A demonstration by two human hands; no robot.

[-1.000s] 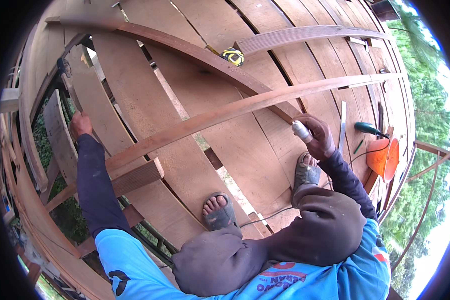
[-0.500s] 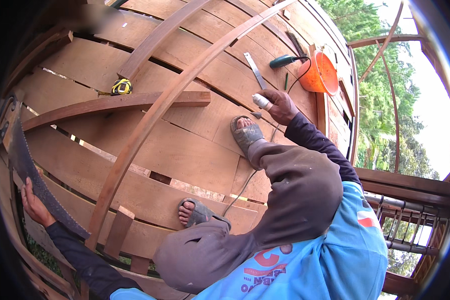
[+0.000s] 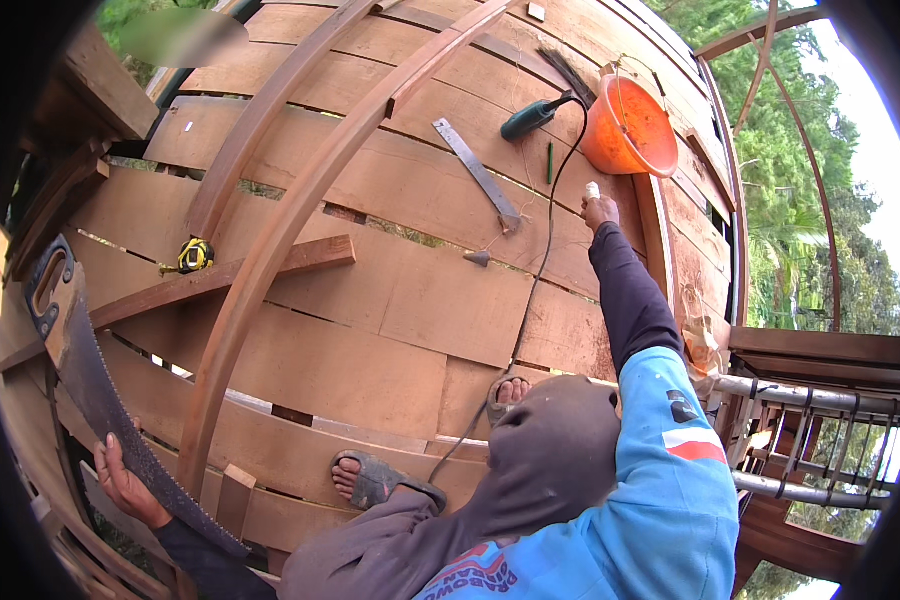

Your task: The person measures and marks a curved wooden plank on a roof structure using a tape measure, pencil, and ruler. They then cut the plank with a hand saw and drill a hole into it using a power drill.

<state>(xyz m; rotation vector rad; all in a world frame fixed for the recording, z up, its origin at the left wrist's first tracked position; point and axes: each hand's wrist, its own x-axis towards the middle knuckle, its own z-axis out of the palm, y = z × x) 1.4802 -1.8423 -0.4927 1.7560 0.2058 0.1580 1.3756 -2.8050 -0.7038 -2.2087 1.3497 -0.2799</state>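
Note:
My left hand point(image 3: 128, 487) grips the toothed blade of a hand saw point(image 3: 110, 385). The saw's handle is up at the far left, and the blade slants down toward my forearm. My right hand point(image 3: 600, 210) is stretched forward over the boards, just below an orange bucket point(image 3: 630, 125). One finger with a white wrapping stands apart from the others; nothing shows held there. Beyond it lie a dark green power tool point(image 3: 530, 120) with a black cord, a green pencil-like stick point(image 3: 550, 162) and a flat metal ruler point(image 3: 475, 172).
Long wooden beams point(image 3: 300, 210) cross the plank floor point(image 3: 370, 345), which has gaps between boards. A yellow-black tape measure point(image 3: 196, 255) lies by a short beam point(image 3: 315, 255). The cord point(image 3: 545, 260) runs near my sandalled feet. A metal ladder-like frame point(image 3: 820, 395) is at the right.
My right hand has reached away from me toward the bucket. My left hand and the saw have come nearer, with more of the handle showing. My right foot is closer, and the view has shifted.

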